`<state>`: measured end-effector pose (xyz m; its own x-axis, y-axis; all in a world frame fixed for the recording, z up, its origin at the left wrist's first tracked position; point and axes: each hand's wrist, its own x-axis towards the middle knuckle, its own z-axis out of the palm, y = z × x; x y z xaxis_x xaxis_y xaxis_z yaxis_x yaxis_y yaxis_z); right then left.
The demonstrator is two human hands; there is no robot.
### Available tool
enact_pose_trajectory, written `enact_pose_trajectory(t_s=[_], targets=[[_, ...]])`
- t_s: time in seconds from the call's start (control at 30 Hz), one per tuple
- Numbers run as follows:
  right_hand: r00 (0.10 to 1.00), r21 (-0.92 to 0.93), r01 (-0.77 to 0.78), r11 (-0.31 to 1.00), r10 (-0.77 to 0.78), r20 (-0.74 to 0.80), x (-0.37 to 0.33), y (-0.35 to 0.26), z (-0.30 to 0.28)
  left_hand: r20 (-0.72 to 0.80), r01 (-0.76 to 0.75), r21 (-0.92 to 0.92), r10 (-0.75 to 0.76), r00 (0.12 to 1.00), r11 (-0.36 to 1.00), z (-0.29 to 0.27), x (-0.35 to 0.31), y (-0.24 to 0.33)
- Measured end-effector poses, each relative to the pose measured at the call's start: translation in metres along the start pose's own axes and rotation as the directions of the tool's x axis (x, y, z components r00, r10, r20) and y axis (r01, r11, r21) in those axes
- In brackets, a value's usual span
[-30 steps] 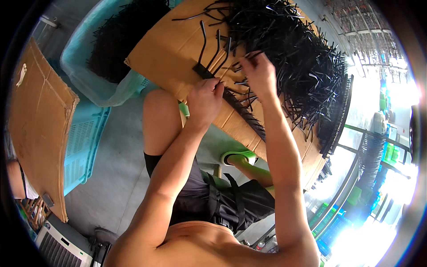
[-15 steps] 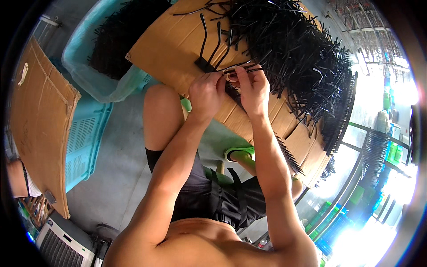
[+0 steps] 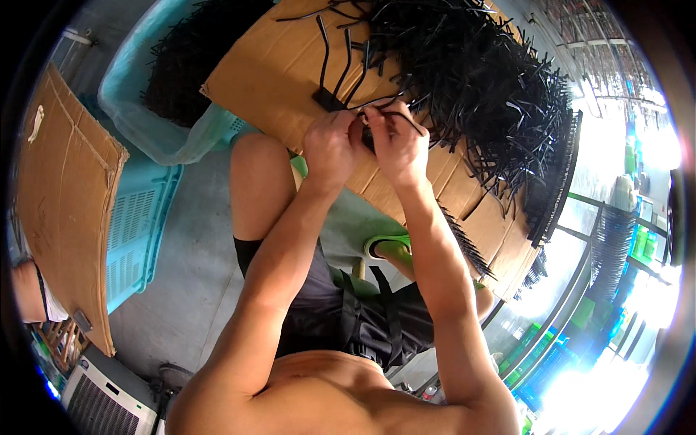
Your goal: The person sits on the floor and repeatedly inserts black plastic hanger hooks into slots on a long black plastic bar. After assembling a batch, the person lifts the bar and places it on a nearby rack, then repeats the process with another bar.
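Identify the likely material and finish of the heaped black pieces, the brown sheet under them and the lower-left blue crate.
Black pieces: probably plastic or coated metal, glossy, from bright highlights. Brown sheet: apparently cardboard, matt, with creases. Blue crate: likely plastic, smooth, from its slotted wall.

a brown, cardboard-topped bench (image 3: pixel 250 72) bears a broad, tangled heap of thin, bent black rods (image 3: pixel 478 101), a few straying past its left side. a long black toothed strip (image 3: pixel 328 100), partly hidden, slants along the near side, three bent rods (image 3: pixel 324 58) rising from its left end; a dark ribbed bar (image 3: pixel 557 181) lines the right end.
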<state>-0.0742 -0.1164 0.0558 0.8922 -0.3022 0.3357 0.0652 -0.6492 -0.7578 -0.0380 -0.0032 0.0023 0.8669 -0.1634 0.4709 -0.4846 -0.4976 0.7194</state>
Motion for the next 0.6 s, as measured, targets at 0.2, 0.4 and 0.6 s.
enact_pose_trajectory(t_s=[0.2, 0.4, 0.6], targets=[[0.947, 0.306, -0.322, 0.896, 0.302, 0.111, 0.007, 0.001, -0.016, -0.087, -0.005, -0.031, 0.002, 0.996, 0.999, -0.003, -0.005, 0.016], [0.864, 0.466, -0.473, 0.747, 0.498, 0.079, 0.002, -0.009, -0.018, 0.026, 0.039, -0.055, -0.038, 0.999, 0.998, 0.000, -0.009, 0.020], [0.902, 0.402, -0.391, 0.828, 0.431, -0.010, -0.002, 0.000, -0.006, 0.034, -0.007, -0.061, 0.009, 0.999, 0.998, 0.001, -0.010, 0.014]])
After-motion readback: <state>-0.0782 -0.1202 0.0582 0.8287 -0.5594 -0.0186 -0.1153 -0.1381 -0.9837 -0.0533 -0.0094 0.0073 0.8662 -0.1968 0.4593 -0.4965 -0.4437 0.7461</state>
